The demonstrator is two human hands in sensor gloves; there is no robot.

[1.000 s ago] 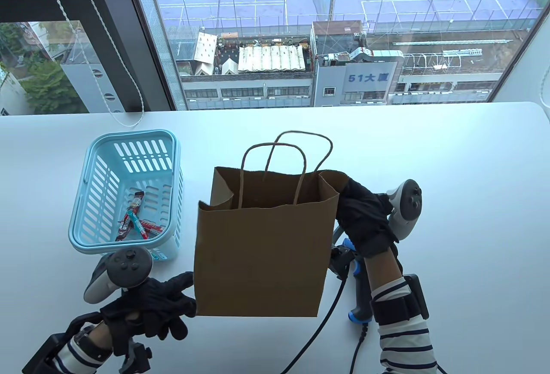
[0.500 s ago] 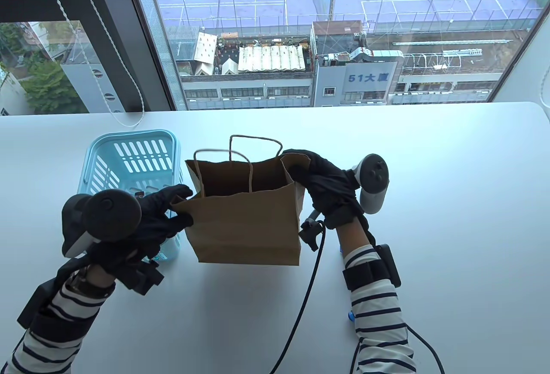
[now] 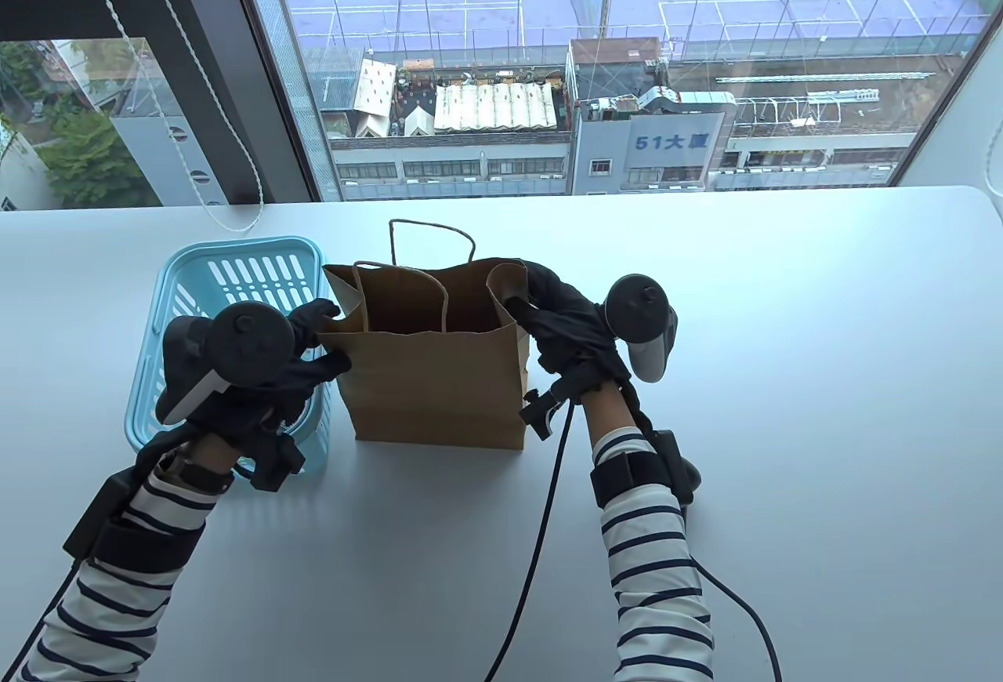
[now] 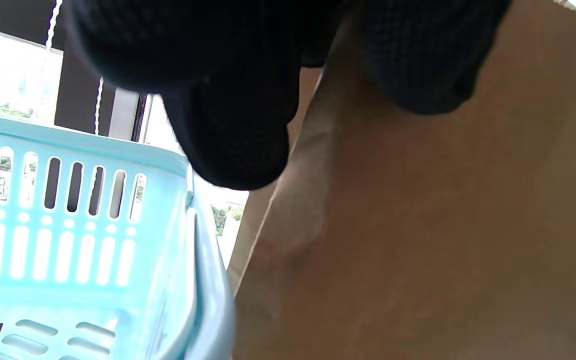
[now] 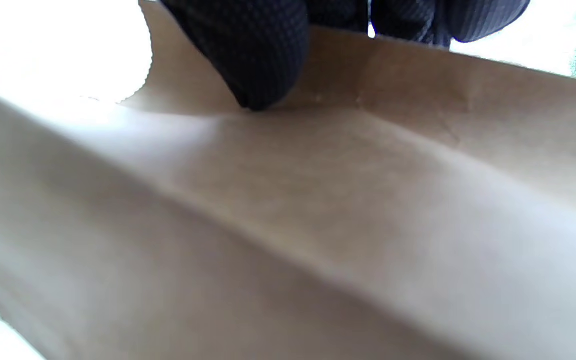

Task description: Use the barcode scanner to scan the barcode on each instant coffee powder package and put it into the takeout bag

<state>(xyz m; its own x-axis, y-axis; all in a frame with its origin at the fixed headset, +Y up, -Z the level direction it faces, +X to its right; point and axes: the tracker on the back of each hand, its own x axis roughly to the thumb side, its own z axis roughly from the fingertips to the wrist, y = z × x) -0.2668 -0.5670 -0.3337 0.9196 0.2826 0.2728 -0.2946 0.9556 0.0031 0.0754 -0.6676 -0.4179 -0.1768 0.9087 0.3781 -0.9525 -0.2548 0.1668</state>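
Takeout bag [image 3: 435, 384] standing upright and open on the white tabletop [image 3: 823, 400], just right of the light-blue basket [image 3: 235, 274]. My left hand [image 3: 294, 368] pinches the bag's left top edge, fingers [image 4: 228, 130] clamped on the paper. My right hand [image 3: 564, 321] grips the right top edge, fingers [image 5: 258, 50] curled over the rim. Twin paper handles rise at the far side.

- The takeout bag [image 3: 435, 376] stands upright on the counter [image 3: 823, 368], mouth open.
- The basket [image 3: 235, 282] sits just beside the takeout bag, on its left.
- The left hand [image 3: 302, 360] is at the bag's left rim, the right hand [image 3: 560, 313] at its right rim.
- The window [image 3: 595, 63] lies behind the counter.
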